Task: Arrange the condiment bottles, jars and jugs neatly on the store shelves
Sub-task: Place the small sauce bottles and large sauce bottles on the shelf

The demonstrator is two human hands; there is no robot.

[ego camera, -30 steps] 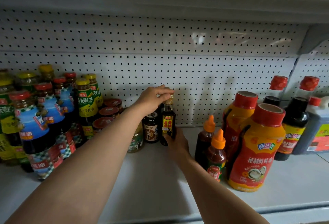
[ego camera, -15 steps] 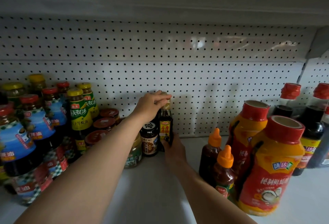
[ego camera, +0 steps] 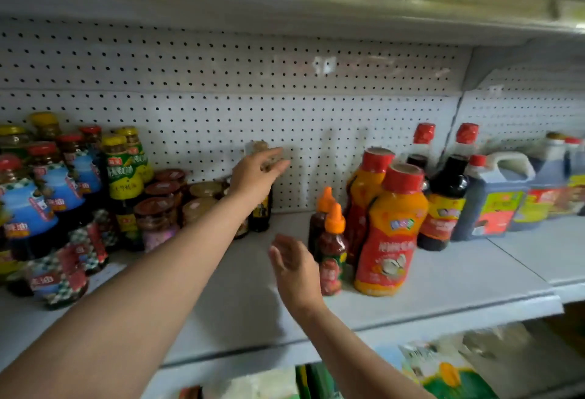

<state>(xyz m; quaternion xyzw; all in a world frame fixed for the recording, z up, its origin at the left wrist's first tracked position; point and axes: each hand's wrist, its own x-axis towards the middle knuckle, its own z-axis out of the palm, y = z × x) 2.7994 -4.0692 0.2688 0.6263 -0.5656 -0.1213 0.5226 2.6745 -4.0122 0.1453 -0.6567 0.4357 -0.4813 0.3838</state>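
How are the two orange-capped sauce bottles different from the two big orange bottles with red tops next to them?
The orange-capped sauce bottles are shorter and slimmer; the big orange bottles stand clearly taller and wider. The small ones end in pointed nozzle caps, the big ones in broad, flat red tops. The small ones show dark red contents; the big ones are wrapped in orange and red. All four stand upright on the shelf.

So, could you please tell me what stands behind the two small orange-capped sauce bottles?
Two tall orange bottles with red caps stand right behind the small ones; behind those, dark red-capped bottles. Their lower parts are covered.
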